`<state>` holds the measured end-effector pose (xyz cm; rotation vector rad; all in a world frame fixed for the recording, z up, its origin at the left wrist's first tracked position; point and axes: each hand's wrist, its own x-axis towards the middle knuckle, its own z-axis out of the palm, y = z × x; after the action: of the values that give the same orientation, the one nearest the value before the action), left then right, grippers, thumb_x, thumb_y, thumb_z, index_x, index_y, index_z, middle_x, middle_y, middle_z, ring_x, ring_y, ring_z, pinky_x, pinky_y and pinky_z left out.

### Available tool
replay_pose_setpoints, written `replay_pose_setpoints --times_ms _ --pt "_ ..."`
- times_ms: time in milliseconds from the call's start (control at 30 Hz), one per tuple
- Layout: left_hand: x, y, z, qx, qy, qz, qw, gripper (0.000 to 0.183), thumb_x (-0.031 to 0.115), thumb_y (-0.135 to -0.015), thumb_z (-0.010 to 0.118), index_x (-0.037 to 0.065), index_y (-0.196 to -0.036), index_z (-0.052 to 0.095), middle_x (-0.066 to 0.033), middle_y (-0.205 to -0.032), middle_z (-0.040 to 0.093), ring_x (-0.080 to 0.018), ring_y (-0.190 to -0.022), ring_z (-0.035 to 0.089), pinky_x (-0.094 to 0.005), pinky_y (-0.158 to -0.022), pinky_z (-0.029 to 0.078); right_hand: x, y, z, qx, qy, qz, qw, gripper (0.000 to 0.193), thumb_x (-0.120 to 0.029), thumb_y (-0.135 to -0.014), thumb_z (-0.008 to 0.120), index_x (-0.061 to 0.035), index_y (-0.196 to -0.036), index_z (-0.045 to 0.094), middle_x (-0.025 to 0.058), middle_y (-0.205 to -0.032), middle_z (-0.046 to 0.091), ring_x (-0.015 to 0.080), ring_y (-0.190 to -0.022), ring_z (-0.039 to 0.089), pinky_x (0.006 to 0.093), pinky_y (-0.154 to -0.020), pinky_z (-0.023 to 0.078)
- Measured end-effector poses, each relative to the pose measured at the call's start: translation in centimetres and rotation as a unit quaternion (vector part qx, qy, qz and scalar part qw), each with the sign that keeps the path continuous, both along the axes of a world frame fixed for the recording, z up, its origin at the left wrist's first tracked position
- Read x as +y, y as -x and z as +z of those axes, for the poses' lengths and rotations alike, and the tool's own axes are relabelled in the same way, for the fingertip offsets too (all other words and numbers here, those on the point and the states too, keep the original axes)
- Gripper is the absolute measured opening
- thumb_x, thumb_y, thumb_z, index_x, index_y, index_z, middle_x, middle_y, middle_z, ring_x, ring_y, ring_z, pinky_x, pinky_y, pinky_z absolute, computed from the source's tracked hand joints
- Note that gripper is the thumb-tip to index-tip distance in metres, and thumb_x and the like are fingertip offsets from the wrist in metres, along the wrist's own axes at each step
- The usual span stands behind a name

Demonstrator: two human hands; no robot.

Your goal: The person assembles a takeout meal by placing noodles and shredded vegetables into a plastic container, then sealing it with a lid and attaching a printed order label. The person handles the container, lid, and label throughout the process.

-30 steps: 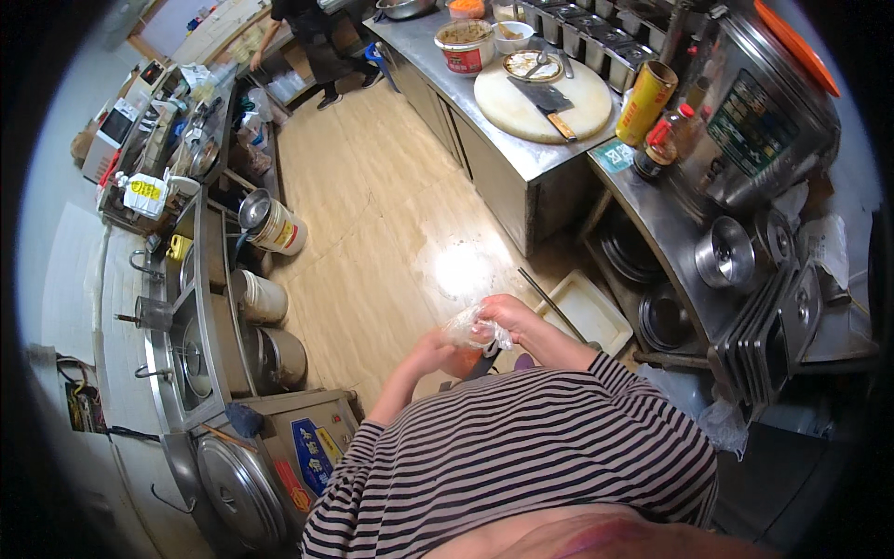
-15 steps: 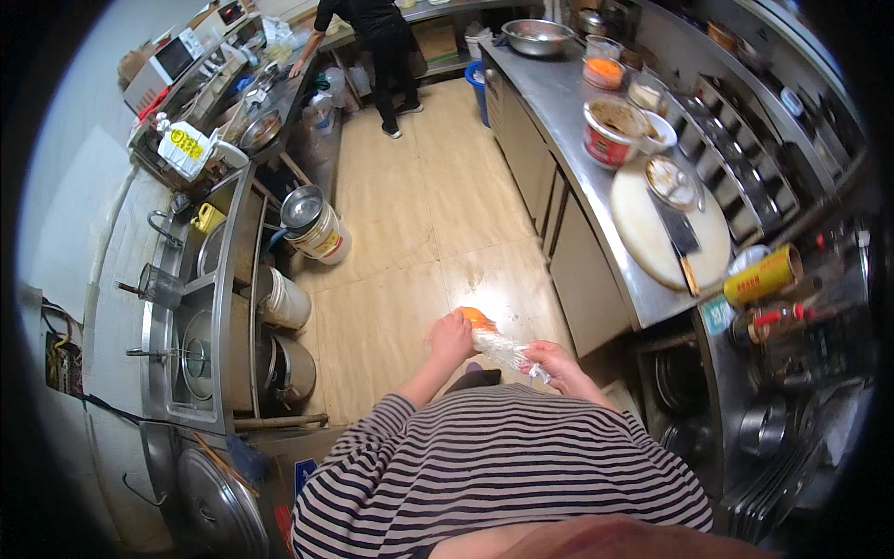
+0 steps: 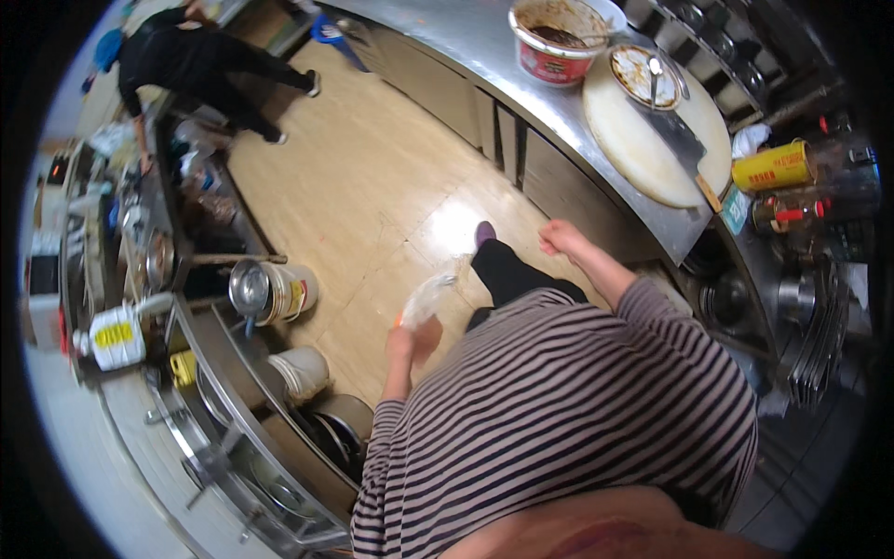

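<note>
From my left hand, low over the floor and left of my body, sticks out a clear plastic bag. The fingers are closed on it, and a little orange shows at its gripped end; what is inside is too blurred to name. My right hand is curled into a loose fist in front of the counter cabinets, apart from the bag. I see nothing in it. My foot in a purple shoe is stepped forward between the hands.
On the right, a steel counter bears a round cutting board, a cleaver, a bowl and a red-and-white tub. At left stand buckets and a steel sink. A person in dark clothes bends at the far left.
My right hand has let go of the bag and swung out to the right. The left hand has carried the bag lower and left. My view has turned right, and one foot has come forward.
</note>
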<state>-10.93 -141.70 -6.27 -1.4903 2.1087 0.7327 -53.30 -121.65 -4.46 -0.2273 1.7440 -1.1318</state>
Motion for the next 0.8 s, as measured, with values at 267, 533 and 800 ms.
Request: replay_pose_setpoints --times_ms 267,533,800 --pt "-7.4 -3.3 -0.4 -0.038 -0.107 0.144 0.983 0.035 0.031 -0.085 0.054 0.003 -0.104 0.063 -0.0225 -0.1 0.065 -0.0361 -0.09 0.064 -0.0448 -0.073 0.05 -18.8 10.2 -8.5 0.263 -0.108 -0.085 0.955 0.041 -0.028 -0.084 0.06 0.0014 -0.112 0.054 0.023 -0.102 0.063 0.0444 -0.1 0.057 0.0458 -0.089 0.046" --pt "-19.5 5.5 1.1 0.004 -0.13 0.091 0.987 0.036 0.029 -0.085 0.055 -0.002 -0.101 0.061 -0.0247 -0.1 0.064 -0.0371 -0.09 0.064 -0.0448 -0.074 0.05 -25.5 15.2 -4.1 0.244 -0.195 -0.11 0.944 0.067 -0.034 -0.081 0.066 0.0171 -0.118 0.044 0.0384 -0.114 0.051 0.0474 -0.106 0.053 0.0459 -0.094 0.043" --pt "-36.5 12.7 0.8 -0.054 -0.085 -0.019 0.995 0.037 0.027 -0.085 0.057 -0.007 -0.099 0.059 -0.027 -0.099 0.064 -0.0381 -0.09 0.063 -0.0447 -0.075 0.05 -27.2 11.1 -1.0 0.3 -0.252 -0.231 0.89 0.058 -0.017 -0.081 0.063 0.0075 -0.127 0.04 0.0273 -0.13 0.042 0.0397 -0.12 0.044 0.043 -0.098 0.04"
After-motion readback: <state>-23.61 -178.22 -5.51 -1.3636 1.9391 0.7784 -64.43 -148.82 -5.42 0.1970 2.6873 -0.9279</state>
